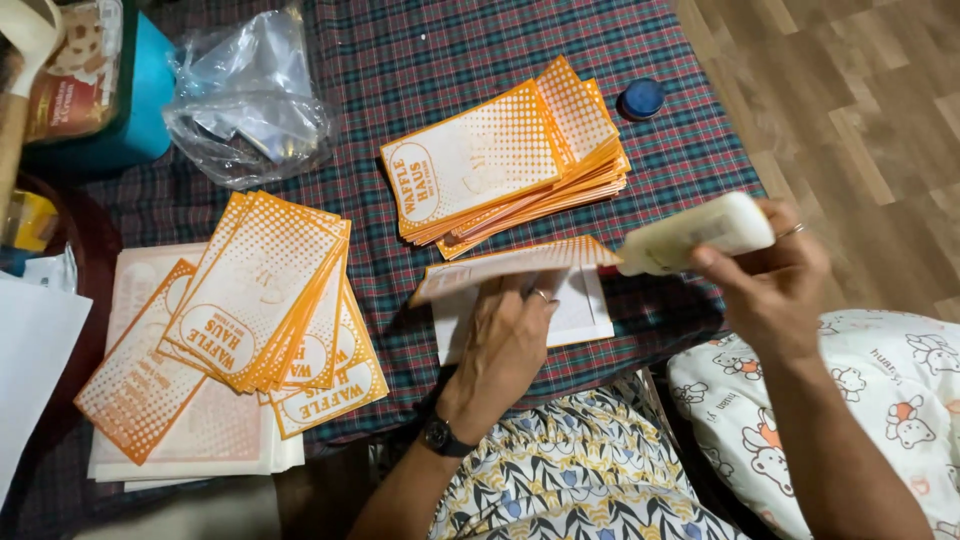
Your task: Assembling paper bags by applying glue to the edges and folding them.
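Observation:
My left hand (505, 335) lies on a flat orange-and-white paper bag (580, 310) at the near edge of the table, fingers lifting its orange flap (520, 265). My right hand (775, 285) grips a white glue bottle (700, 232), its tip at the flap's right end. A ring sits on each hand and a dark watch on the left wrist.
A stack of orange-and-white paper bags (500, 165) lies on the plaid tablecloth (420, 60) behind the hands. Another fanned pile (255, 300) lies at the left. A blue bottle cap (641, 98) sits far right. A crumpled clear plastic bag (250, 100) and a turquoise box (140, 100) lie far left.

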